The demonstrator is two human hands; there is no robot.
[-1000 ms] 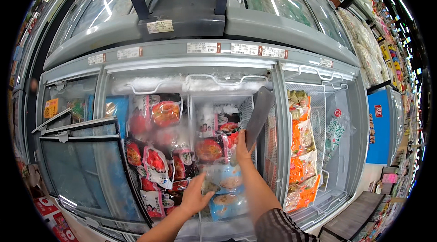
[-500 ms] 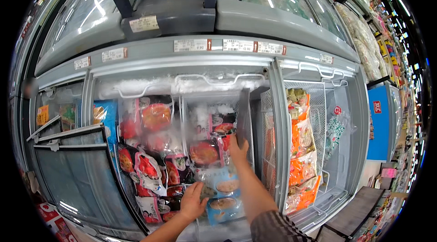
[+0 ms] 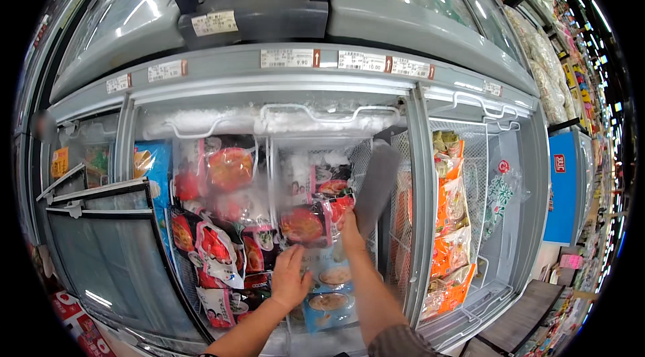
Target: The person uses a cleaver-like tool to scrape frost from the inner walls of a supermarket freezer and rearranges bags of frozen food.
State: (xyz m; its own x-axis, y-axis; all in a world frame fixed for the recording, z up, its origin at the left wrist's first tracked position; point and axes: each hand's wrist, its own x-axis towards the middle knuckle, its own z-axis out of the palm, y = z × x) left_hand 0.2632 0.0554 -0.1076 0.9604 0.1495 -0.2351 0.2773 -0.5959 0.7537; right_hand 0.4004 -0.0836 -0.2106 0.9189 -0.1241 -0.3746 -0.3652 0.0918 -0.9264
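Observation:
In the chest freezer, my right hand (image 3: 351, 231) has its fingers closed at the right edge of a red and black frozen food bag (image 3: 302, 224) with a picture of a dish on it. Close beside that hand, a flat dark grey panel (image 3: 377, 186) leans to the right. My left hand (image 3: 290, 280), fingers stretched out and partly apart, lies at the lower edge of the same bag. Under and beside both forearms are light blue bags (image 3: 329, 302), partly covered by my hands. More red and black bags (image 3: 218, 249) lie to the left.
A frame divider (image 3: 418, 202) separates this section from orange bags (image 3: 451, 249) in a wire basket on the right. Glass lids (image 3: 121, 270) cover the lower left. Frost (image 3: 215, 120) coats the back wall. A blue box-shaped unit (image 3: 563, 189) stands beyond the right side.
The grey panel has tilted over to the right, from nearly edge-on. My right hand is now at the bag's edge, lower on the panel. My left hand has moved up toward the bag.

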